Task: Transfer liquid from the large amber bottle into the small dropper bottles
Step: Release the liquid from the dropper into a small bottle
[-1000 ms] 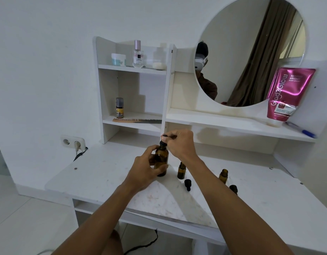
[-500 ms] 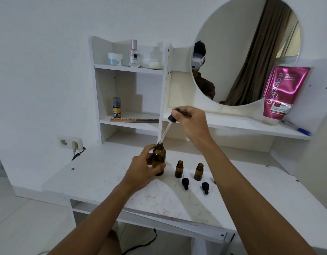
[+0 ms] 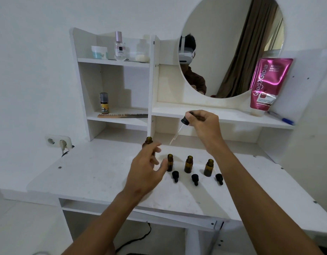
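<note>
I read this as early in the job — the large amber bottle (image 3: 149, 142) stands uncapped on the desk (image 3: 96, 173) just beyond my left hand (image 3: 148, 170), and nothing shows that any of the small bottles has been filled yet. My right hand (image 3: 203, 124) pinches the black bulb of the dropper (image 3: 179, 131) between thumb and fingers, and the glass pipette slants down and leftward from it, its tip hanging in the air between the two hands; whether it carries liquid I cannot tell, the glass being too thin and pale to read. My left hand is open, fingers loosely spread, gripping nothing, its fingertips close to the nearest small dropper bottle (image 3: 169, 162), though I cannot tell if they touch it. To the right of that hand the middle bottle (image 3: 188, 164) and the far-right bottle (image 3: 209, 167) stand upright in the same row, below my right wrist, all three with open necks. Their black dropper caps (image 3: 195, 178) lie on the desk just nearer me, one before each bottle. The amber glass hides the levels, so I cannot say what is in any of them. By my judgement, all three fills and the recapping remain — and the big bottle needs closing too.
</note>
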